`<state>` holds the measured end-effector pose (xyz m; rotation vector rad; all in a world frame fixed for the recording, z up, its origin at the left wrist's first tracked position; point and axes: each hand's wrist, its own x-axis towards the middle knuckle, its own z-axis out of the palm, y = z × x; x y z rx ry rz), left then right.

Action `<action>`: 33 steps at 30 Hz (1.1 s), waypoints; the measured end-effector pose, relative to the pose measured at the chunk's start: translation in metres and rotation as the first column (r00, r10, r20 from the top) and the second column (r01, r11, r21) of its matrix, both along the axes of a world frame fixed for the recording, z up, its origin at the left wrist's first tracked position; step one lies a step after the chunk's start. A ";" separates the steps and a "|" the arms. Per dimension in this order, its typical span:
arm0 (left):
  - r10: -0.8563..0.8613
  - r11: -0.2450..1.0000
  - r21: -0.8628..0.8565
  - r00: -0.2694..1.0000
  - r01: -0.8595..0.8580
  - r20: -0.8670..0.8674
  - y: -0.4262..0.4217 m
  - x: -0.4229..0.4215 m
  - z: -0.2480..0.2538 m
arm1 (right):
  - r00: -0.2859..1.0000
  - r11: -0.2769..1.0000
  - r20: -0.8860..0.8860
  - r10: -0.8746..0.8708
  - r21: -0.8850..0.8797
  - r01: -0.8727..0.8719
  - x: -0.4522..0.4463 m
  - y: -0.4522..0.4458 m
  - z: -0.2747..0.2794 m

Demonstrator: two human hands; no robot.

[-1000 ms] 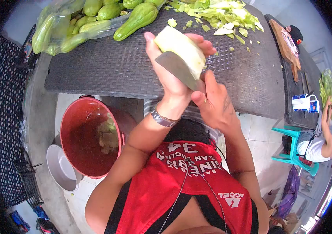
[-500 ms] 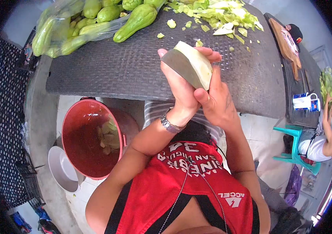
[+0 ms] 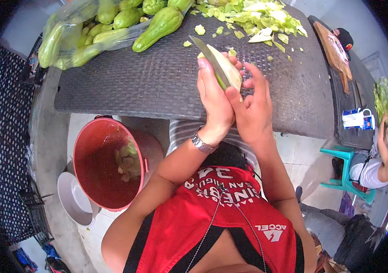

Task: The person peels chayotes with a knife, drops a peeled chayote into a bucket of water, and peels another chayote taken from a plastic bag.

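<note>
My left hand (image 3: 214, 98), with a watch on its wrist, is closed around a peeled pale chayote (image 3: 225, 70) above the near part of the table. A strip of green shows low on it. The knife's blade (image 3: 212, 57) lies against the chayote, its tip pointing up and left past my left fingers. My right hand (image 3: 255, 104) is curled at the chayote's right side, with its thumb by the blade's base; the knife's handle is hidden in it. Beyond my hands, pale green peelings (image 3: 257, 22) are heaped on the dark woven table (image 3: 125, 86).
Several green chayotes (image 3: 157, 29) lie in and beside a plastic bag at the back left. Below the table's left part stand a red bucket (image 3: 89, 168) with scraps inside and a white basin (image 3: 73, 200). At right are a wooden board (image 3: 330, 45), a mug (image 3: 357, 119) and a seated person (image 3: 376, 170).
The blade has turned from broadside to nearly edge-on, its tip now farther up. My right fingers have lifted and spread slightly. Another person's legs now show more at lower right.
</note>
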<state>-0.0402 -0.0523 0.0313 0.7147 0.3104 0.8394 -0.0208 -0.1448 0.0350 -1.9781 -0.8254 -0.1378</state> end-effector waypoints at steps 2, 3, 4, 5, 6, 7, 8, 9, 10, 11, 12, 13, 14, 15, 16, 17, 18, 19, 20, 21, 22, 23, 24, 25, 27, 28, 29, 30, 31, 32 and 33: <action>0.001 0.999 -0.032 1.000 0.000 0.016 0.004 0.004 -0.004 | 1.000 1.000 0.019 0.013 -0.018 -0.012 -0.005 -0.002 0.001; 0.005 0.999 -0.040 1.000 -0.005 0.005 0.005 0.004 -0.003 | 0.999 0.999 0.002 0.037 -0.031 -0.037 -0.006 -0.003 0.001; 0.009 0.999 -0.048 1.000 -0.009 -0.005 0.006 0.004 0.000 | 0.998 0.998 0.033 0.054 -0.029 -0.053 -0.005 -0.003 0.000; 0.013 0.998 -0.055 1.000 -0.014 -0.017 0.007 0.003 0.001 | 0.995 0.997 0.064 0.071 -0.026 -0.070 -0.003 -0.004 -0.002; 0.002 0.995 -0.101 1.000 0.000 0.022 0.012 0.005 -0.003 | 0.992 0.996 0.093 0.088 -0.024 -0.086 -0.001 -0.004 -0.003; -0.007 0.989 -0.147 0.998 0.016 0.062 0.021 0.010 -0.011 | 0.991 0.992 0.063 0.116 -0.050 -0.113 -0.002 -0.006 -0.002; -0.015 0.981 -0.192 0.995 0.034 0.102 0.027 0.012 -0.017 | 0.989 0.987 0.033 0.144 -0.077 -0.141 -0.005 -0.008 0.002; -0.010 0.982 -0.188 0.995 0.028 0.096 0.030 0.013 -0.015 | 0.985 0.980 0.001 0.170 -0.104 -0.169 -0.006 -0.009 0.004; -0.003 0.983 -0.184 0.996 0.021 0.093 0.032 0.013 -0.012 | 0.988 0.985 -0.009 0.155 -0.079 -0.155 -0.007 -0.007 0.002; 0.004 0.984 -0.179 0.996 0.012 0.088 0.035 0.012 -0.010 | 0.990 0.988 -0.020 0.141 -0.053 -0.142 -0.008 -0.004 -0.001; -0.039 0.983 -0.174 0.994 0.055 0.098 0.038 0.011 -0.009 | 0.991 0.991 -0.031 0.131 -0.025 -0.132 -0.009 -0.001 -0.004; -0.076 0.978 -0.186 0.990 0.097 0.118 0.043 0.011 -0.009 | 0.991 0.992 -0.043 0.128 0.005 -0.128 -0.007 0.001 -0.008; -0.114 0.970 -0.197 0.984 0.140 0.138 0.047 0.011 -0.010 | 0.991 0.992 -0.056 0.123 0.035 -0.122 -0.004 0.002 -0.013; -0.154 0.960 -0.208 0.976 0.185 0.157 0.050 0.011 -0.009 | 0.991 0.992 -0.071 0.117 0.064 -0.113 -0.003 0.003 -0.015; -0.143 0.962 -0.224 0.986 0.159 0.088 0.050 0.010 -0.006 | 0.949 0.983 -0.285 0.132 0.163 -0.088 -0.002 0.003 -0.015; -0.114 0.953 -0.270 0.988 0.137 0.101 0.052 0.011 -0.005 | 0.861 0.967 -0.482 0.161 0.253 -0.040 -0.002 0.003 -0.014; -0.084 0.942 -0.316 0.990 0.117 0.115 0.057 0.014 -0.004 | 0.732 0.944 -0.650 0.205 0.328 0.026 -0.001 0.003 -0.012; -0.054 0.927 -0.362 0.991 0.096 0.126 0.060 0.014 -0.004 | 0.702 0.931 -0.681 0.207 0.358 0.073 0.003 0.002 -0.008; -0.236 0.916 -0.305 0.965 0.260 0.114 0.069 0.005 -0.008 | 0.671 0.915 -0.711 0.210 0.385 0.121 0.011 0.002 -0.001; -0.301 0.892 -0.291 0.935 0.345 0.185 0.083 0.002 -0.018 | 0.641 0.897 -0.737 0.216 0.409 0.168 0.021 0.002 0.008; -0.318 0.912 -0.234 0.941 0.338 0.120 0.094 -0.008 -0.015 | 0.690 0.918 -0.705 0.166 0.366 0.154 0.034 0.001 0.015; -0.325 0.929 -0.169 0.944 0.330 0.055 0.107 -0.019 -0.011 | 0.718 0.936 -0.680 0.151 0.332 0.118 0.055 -0.001 0.022; -0.366 0.922 -0.104 0.927 0.373 0.081 0.126 -0.035 -0.012 | 0.743 0.951 -0.655 0.139 0.296 0.084 0.077 0.000 0.029; -0.358 0.932 -0.047 0.933 0.360 0.038 0.142 -0.056 -0.005 | 0.784 0.962 -0.614 0.090 0.256 0.090 0.097 0.006 0.039; -0.289 0.956 -0.040 0.957 0.290 0.036 0.177 -0.094 -0.004 | 0.831 0.977 -0.555 0.012 0.184 0.110 0.141 0.019 0.052; -0.256 0.961 -0.087 0.963 0.262 0.081 0.194 -0.110 -0.008 | 0.865 0.970 -0.502 -0.008 0.205 0.128 0.153 0.028 0.050; -0.213 0.964 -0.129 0.968 0.230 0.132 0.206 -0.121 -0.012 | 0.897 0.964 -0.442 -0.021 0.230 0.136 0.159 0.038 0.049; -0.111 0.970 -0.201 0.987 0.134 0.120 0.203 -0.122 -0.007 | 0.866 0.967 -0.499 0.027 0.234 0.105 0.156 0.048 0.042; -0.006 0.960 -0.277 0.995 0.033 0.100 0.191 -0.119 -0.001 | 0.827 0.970 -0.557 0.073 0.232 0.071 0.147 0.054 0.028; 0.097 0.935 -0.350 0.992 -0.064 0.078 0.187 -0.118 0.002 | 0.785 0.972 -0.609 0.115 0.232 0.037 0.138 0.059 0.016; -0.123 0.930 -0.288 0.931 0.229 0.344 0.194 -0.117 -0.017 | 0.772 0.966 -0.599 0.214 0.246 -0.077 0.111 0.067 0.008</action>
